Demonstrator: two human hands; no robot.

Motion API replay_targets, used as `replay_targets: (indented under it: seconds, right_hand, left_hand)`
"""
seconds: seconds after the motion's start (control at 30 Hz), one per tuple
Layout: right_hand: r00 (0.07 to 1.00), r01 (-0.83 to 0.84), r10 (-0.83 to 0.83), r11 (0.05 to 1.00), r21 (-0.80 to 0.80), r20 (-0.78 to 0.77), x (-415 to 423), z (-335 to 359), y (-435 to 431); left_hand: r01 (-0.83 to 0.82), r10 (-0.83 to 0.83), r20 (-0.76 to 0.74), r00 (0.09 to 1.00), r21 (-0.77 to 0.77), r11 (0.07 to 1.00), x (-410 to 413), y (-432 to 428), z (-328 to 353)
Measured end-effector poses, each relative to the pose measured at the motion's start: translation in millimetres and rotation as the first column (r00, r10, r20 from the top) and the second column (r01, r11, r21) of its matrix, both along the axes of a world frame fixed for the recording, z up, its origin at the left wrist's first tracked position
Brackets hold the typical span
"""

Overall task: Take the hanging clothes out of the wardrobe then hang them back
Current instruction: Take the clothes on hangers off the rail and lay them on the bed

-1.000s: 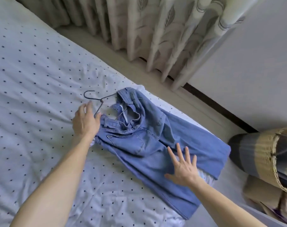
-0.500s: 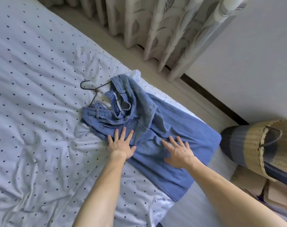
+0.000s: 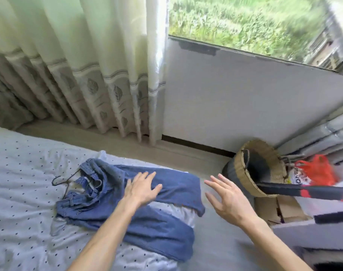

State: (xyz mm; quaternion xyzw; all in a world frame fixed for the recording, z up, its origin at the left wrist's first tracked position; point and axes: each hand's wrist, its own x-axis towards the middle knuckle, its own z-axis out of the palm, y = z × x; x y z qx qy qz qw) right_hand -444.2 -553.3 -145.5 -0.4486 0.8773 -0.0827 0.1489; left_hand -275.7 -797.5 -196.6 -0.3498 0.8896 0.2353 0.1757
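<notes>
Blue jeans (image 3: 174, 184) lie spread on the dotted white bed sheet (image 3: 20, 173), legs reaching the bed's right edge. A thin dark wire hanger (image 3: 64, 180) lies at the waistband, its hook pointing left. My left hand (image 3: 142, 187) rests flat on the jeans with fingers straight. My right hand (image 3: 227, 198) hovers open past the bed's right edge, off the jeans, holding nothing.
A woven basket (image 3: 243, 167) stands on the floor to the right, with a red bag (image 3: 315, 169) and cardboard (image 3: 280, 210) beside it. Patterned curtains (image 3: 88, 75) hang behind the bed, next to a window (image 3: 254, 22). A strip of floor runs between bed and wall.
The view has swung up and to the right, bringing the window in. My right hand has lifted off the jeans and moved right past the bed edge. My left hand slid right along the jeans.
</notes>
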Motion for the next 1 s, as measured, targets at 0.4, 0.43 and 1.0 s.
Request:
replay_targets:
  seconds: [0.4,0.43,1.0]
  right_hand:
    - [0.768,0.449,-0.614,0.719,-0.531,-0.183,-53,147,331]
    - [0.724,0.477,-0.663,0.682,-0.554,-0.192,-54,155,360]
    - [0.077,0.758,-0.928,0.293,-0.583,-0.365,-59,223,675]
  left_hand:
    - [0.561,-0.738,-0.424,0.525,-0.48,0.674,-231,333,187]
    - [0.575,-0.761,-0.467,0.451,-0.5,0.647,-242,367,195]
    - [0.784,-0.876,-0.482,-0.009,-0.547,0.293,-391,715,244]
